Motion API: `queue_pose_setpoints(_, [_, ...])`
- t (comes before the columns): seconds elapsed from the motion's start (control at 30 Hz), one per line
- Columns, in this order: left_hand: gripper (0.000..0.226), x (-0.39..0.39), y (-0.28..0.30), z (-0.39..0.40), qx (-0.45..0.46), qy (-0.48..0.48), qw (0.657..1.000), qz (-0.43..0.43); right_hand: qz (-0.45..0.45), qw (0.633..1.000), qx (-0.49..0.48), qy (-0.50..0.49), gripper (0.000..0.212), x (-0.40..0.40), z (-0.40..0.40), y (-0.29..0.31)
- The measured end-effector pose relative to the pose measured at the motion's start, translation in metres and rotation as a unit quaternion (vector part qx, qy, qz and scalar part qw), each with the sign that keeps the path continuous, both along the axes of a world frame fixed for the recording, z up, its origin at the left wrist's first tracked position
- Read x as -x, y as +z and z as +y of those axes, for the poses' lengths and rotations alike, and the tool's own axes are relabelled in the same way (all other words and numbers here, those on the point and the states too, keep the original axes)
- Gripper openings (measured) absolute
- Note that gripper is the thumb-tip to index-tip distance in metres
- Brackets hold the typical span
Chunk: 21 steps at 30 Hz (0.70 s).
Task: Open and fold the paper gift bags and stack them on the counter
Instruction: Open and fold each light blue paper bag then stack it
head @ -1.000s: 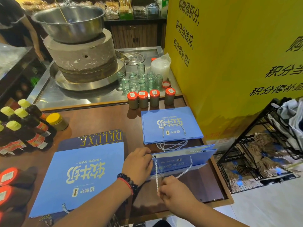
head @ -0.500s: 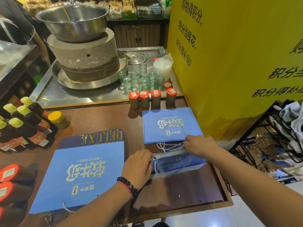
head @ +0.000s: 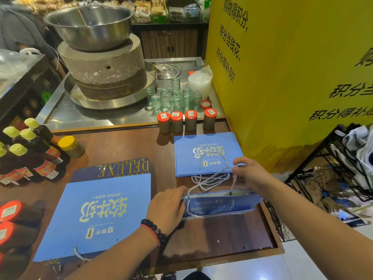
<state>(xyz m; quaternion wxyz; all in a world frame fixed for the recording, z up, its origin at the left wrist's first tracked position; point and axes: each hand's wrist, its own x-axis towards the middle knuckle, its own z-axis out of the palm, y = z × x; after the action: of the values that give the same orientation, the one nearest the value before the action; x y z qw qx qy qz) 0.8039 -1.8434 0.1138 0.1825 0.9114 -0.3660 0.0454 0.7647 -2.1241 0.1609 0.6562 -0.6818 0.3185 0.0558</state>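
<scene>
So the small blue gift bag (head: 220,205) sits on the wooden counter (head: 222,237), squeezed between both hands. The left hand (head: 167,207) grips its left end, fingers curled round the edge. The right hand (head: 250,174) pinches the far rope handle (head: 234,178) above the rim, just in front of the flat bag stack (head: 207,152).

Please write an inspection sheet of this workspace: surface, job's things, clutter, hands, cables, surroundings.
Surface: brown wooden counter.
Job's things: small blue paper gift bag half open; stack of flat blue bags behind it; large flat blue bag at left.
Clutter: four red-lidded jars, dark sauce bottles.
Hands: left hand holds the small bag's edge; right hand pinches its white cord handle.
Cables: nothing seen.
Surroundings: yellow sign wall, stone mill.
</scene>
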Motion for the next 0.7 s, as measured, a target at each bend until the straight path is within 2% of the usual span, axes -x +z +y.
queue_pose_setpoints(0.07, [0.025,-0.001,0.0,0.0,-0.008,-0.001,1.0,0.006,-0.047,0.992,-0.084,-0.078,0.018,0.004,-0.005,0.001])
queue_pose_setpoints(0.2, [0.031,-0.002,0.003,-0.003,-0.021,-0.011,1.0,0.01,-0.077,0.98,-0.147,-0.112,0.019,0.013,-0.005,0.001])
queue_pose_setpoints(0.27, [0.027,-0.002,0.005,-0.003,-0.029,-0.015,0.999,0.007,-0.083,0.986,-0.104,-0.102,0.019,0.011,-0.003,0.0])
queue_pose_setpoints(0.33, [0.022,-0.004,0.004,-0.003,-0.031,-0.018,0.999,0.008,-0.066,0.997,0.037,-0.035,0.014,0.011,-0.002,-0.001])
queue_pose_setpoints(0.37, [0.021,-0.004,0.004,-0.003,-0.031,-0.016,0.999,0.014,-0.056,0.991,0.121,0.024,0.011,0.013,-0.002,0.0])
queue_pose_setpoints(0.4, [0.02,-0.005,0.005,-0.003,-0.035,-0.013,0.999,0.021,-0.046,0.973,0.202,0.098,0.021,0.018,-0.002,0.0])
queue_pose_setpoints(0.43, [0.019,-0.007,0.006,-0.004,-0.044,-0.008,0.999,0.027,-0.03,0.94,0.286,0.182,0.036,0.023,-0.002,0.0])
queue_pose_setpoints(0.47, [0.018,-0.009,0.007,-0.006,-0.059,-0.001,0.998,0.027,0.001,0.889,0.375,0.264,0.047,0.027,-0.002,0.0])
queue_pose_setpoints(0.53, [0.012,-0.014,0.01,-0.009,-0.091,0.007,0.996,0.014,0.049,0.773,0.515,0.368,0.046,0.033,0.002,-0.002])
queue_pose_setpoints(0.57, [0.008,-0.017,0.012,-0.012,-0.103,0.002,0.995,0.009,0.049,0.74,0.552,0.381,0.037,0.034,0.003,-0.004])
queue_pose_setpoints(0.63, [0.01,-0.019,0.017,-0.016,-0.121,-0.014,0.993,-0.007,0.025,0.725,0.583,0.365,0.03,0.036,0.002,-0.008])
queue_pose_setpoints(0.7, [0.017,-0.02,0.022,-0.018,-0.112,-0.02,0.993,-0.032,0.006,0.727,0.602,0.33,0.029,0.037,0.0,-0.013])
